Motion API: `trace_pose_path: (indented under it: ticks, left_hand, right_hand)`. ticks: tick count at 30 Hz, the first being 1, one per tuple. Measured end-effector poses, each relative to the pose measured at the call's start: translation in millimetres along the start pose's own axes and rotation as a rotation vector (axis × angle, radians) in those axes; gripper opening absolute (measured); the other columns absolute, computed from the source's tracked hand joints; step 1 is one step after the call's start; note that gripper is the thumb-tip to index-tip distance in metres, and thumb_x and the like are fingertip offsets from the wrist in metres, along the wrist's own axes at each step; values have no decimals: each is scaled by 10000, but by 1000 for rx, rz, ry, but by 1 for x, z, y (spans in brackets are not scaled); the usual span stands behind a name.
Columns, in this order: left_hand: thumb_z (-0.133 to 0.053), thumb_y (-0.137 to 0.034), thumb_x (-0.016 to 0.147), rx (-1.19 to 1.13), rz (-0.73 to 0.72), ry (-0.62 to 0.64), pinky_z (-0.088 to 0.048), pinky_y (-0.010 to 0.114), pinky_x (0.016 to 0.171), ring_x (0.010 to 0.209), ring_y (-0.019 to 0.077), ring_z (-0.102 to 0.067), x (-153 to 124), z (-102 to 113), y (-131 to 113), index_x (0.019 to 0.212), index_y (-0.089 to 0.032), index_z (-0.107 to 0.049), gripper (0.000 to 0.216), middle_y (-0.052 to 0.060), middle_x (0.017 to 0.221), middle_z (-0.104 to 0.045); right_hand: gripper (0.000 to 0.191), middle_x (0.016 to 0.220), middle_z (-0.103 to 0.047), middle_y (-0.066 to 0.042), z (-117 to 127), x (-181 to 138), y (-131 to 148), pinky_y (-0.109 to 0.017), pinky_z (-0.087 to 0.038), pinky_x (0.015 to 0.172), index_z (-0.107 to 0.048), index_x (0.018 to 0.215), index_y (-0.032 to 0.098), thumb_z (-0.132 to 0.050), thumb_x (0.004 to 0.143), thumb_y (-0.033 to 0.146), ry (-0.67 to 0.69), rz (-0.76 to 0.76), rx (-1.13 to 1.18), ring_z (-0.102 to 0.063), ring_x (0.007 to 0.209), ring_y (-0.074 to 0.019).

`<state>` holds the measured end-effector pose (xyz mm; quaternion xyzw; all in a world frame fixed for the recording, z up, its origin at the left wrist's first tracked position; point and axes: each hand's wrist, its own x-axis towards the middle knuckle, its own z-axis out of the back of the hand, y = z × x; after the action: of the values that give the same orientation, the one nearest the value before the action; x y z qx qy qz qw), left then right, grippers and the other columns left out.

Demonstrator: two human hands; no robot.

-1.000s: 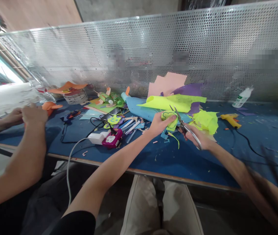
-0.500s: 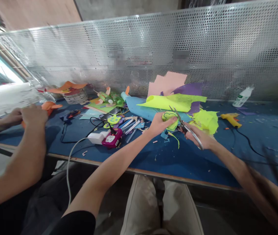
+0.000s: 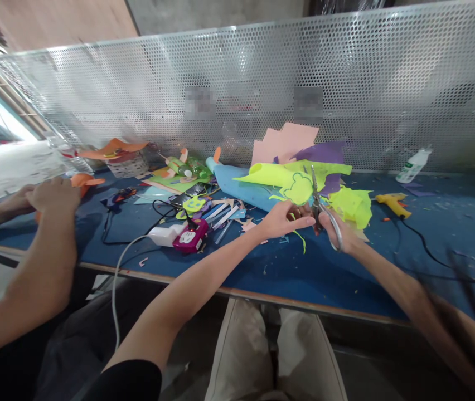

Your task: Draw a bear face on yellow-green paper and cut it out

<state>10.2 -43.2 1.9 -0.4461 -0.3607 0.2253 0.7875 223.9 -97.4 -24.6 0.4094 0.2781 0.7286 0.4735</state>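
Scissors (image 3: 316, 201) swung upright | right hand (image 3: 343, 234) clamps them | left hand (image 3: 281, 220): part-hidden, can't tell grip

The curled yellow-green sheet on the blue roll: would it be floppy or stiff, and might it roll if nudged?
The yellow-green sheet looks thin-edged and curls over itself, so it is probably light and bendy. It seems to lie over the rounded blue roll, so it might slide; its flatter right-hand part would probably hinder rolling.

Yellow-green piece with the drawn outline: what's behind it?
Past the edges of the piece, the rolled yellow-green sheet and, lower to the left, the blue roll show. Whatever lies directly behind it is covered and can't be seen.
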Motion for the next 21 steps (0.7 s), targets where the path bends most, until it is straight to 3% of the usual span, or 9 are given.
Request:
trace_pose_path:
  ticks: [4,7,11,21]
  left_hand:
    - [-571,-713,928,111,-61,-142,-301,268,508,501,90,-375,0,-9,4,626,-185,-500,613,-27,527,-411]
    - [-460,-676,1005,35,-103,-268,-353,269,544,538,98,-404,1,-12,7,690,-192,-500,579,-25,590,-440]
    - [-479,-675,1000,-61,-95,-426,-393,269,551,546,99,-448,1,-14,7,728,-193,-540,557,-14,622,-507]
    - [-553,-645,977,-83,-83,-480,-421,277,580,580,116,-500,1,-13,3,691,-195,-561,533,-5,599,-535]
  right_hand:
    - [496,737,-566,-24,-7,0,7,-341,-473,594,-527,919,218,-477,989,707,-2,26,1,-546,647,-190]
    - [484,751,-552,-16,-13,0,10,-324,-445,593,-502,909,211,-453,1010,682,27,50,-27,-522,655,-176]
    - [484,774,-519,-1,-18,-1,10,-309,-427,601,-484,937,202,-457,1010,680,92,35,-25,-501,651,-157]
    - [490,787,-498,-2,-24,-2,-6,-339,-487,656,-474,955,228,-380,1025,704,189,72,133,-490,689,-176]
